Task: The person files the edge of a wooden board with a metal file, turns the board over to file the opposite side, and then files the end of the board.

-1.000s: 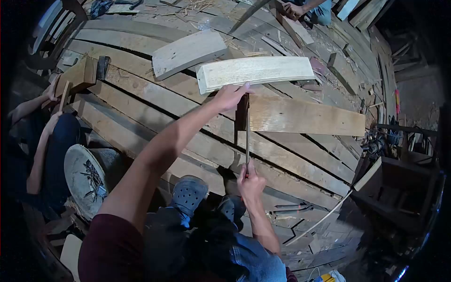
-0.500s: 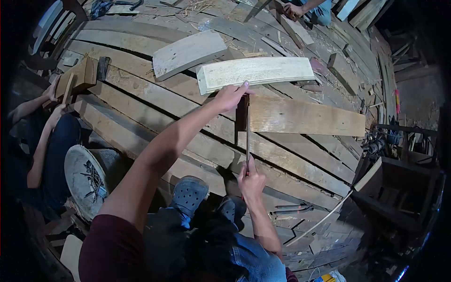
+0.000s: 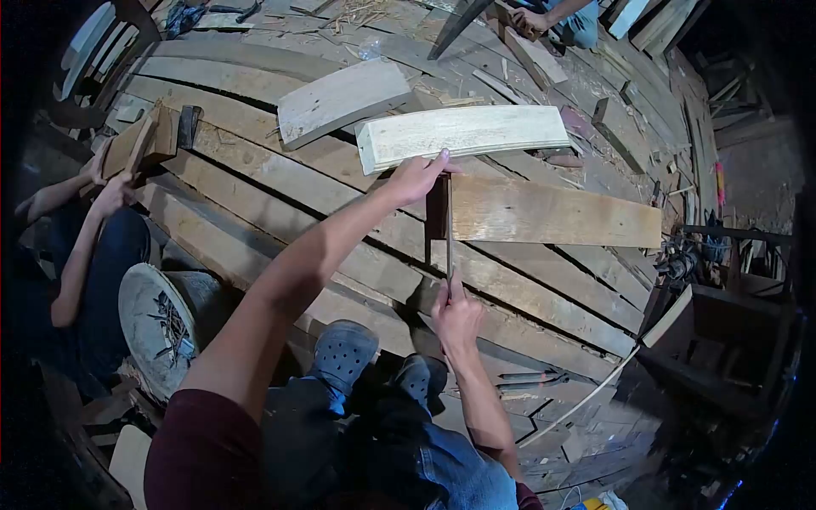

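A brown wooden board [image 3: 557,211] lies across the floor planks, its darker left end in shadow. My left hand [image 3: 418,178] is closed on the far edge of that end, pressing it down. A thin blade, apparently a handsaw [image 3: 450,234], stands edge-on to me against the board near this end. My right hand [image 3: 460,321] is wrapped round its handle, index finger stretched along it; the handle itself is mostly hidden. Just beyond my left hand rests a pale, planed wood piece [image 3: 463,134].
Another pale block [image 3: 342,100] lies farther back. At left, a person's hands [image 3: 110,195] hold wood near a bucket [image 3: 140,331] of nails. Pincers [image 3: 531,380] lie by my right forearm. Another person's hand [image 3: 529,21] works with a saw [image 3: 459,30] at the top.
My right hand has slid slightly forward with the saw; my left hand keeps its place. The far person's saw has moved down and left. The left person's hands have shifted upward.
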`<action>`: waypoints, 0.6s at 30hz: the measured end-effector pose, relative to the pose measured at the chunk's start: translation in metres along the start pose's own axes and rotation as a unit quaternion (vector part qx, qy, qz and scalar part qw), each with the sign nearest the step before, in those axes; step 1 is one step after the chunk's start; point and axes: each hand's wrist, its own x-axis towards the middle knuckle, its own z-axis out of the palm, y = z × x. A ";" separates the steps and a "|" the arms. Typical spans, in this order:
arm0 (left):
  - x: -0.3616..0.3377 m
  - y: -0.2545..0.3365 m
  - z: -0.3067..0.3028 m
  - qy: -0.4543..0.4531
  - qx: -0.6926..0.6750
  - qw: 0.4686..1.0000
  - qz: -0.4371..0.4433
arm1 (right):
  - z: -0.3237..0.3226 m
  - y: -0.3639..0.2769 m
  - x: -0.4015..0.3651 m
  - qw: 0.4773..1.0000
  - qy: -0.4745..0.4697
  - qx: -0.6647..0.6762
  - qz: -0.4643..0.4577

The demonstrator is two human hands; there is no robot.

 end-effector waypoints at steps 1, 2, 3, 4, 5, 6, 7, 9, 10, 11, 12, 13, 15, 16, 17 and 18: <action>0.000 0.002 -0.002 -0.017 -0.001 1.000 -0.025 | 0.002 0.001 0.002 1.000 0.002 0.006 -0.001; -0.001 0.003 -0.002 -0.013 0.012 1.000 -0.020 | 0.004 0.003 0.003 1.000 0.003 0.013 -0.002; -0.002 0.004 -0.003 -0.009 0.024 1.000 -0.016 | 0.005 0.003 0.004 1.000 0.005 0.020 -0.003; -0.003 0.006 -0.003 -0.006 0.037 0.999 -0.012 | 0.005 0.003 0.004 1.000 0.003 0.017 -0.003; -0.004 0.008 -0.004 -0.004 0.040 0.999 -0.004 | 0.005 0.002 0.004 1.000 0.001 0.013 -0.003; -0.004 0.007 -0.005 -0.002 0.043 0.999 0.003 | 0.004 0.001 0.005 1.000 0.000 0.010 -0.004; -0.003 0.006 -0.005 0.000 0.046 0.999 0.010 | 0.004 0.001 0.005 1.000 0.002 0.012 -0.003; -0.004 0.005 -0.004 0.003 0.032 0.999 0.015 | 0.004 -0.001 0.005 1.000 0.006 0.017 0.000; -0.005 0.006 -0.003 0.005 0.025 1.000 0.018 | 0.005 0.000 0.005 1.000 0.009 0.016 -0.001; -0.005 0.006 -0.003 0.006 0.017 1.000 0.025 | 0.007 0.002 0.004 1.000 0.012 0.015 -0.003; -0.005 0.005 -0.002 0.006 0.009 0.999 0.032 | 0.008 0.002 0.004 1.000 0.015 0.014 -0.004; -0.005 0.004 -0.002 0.007 0.002 0.999 0.039 | 0.007 0.001 0.004 1.000 0.017 0.014 -0.004; -0.004 0.002 -0.003 0.004 0.004 0.999 0.037 | 0.006 -0.001 0.005 1.000 0.021 0.012 -0.003; -0.004 0.002 -0.003 0.002 0.005 0.999 0.037 | 0.005 -0.003 0.004 1.000 0.015 0.012 0.002; -0.002 0.001 -0.003 -0.010 -0.007 1.000 0.009 | 0.003 -0.004 0.004 1.000 0.009 0.011 0.008; 0.000 0.003 -0.004 -0.022 -0.019 0.999 -0.019 | 0.003 -0.004 0.004 1.000 0.003 0.010 0.015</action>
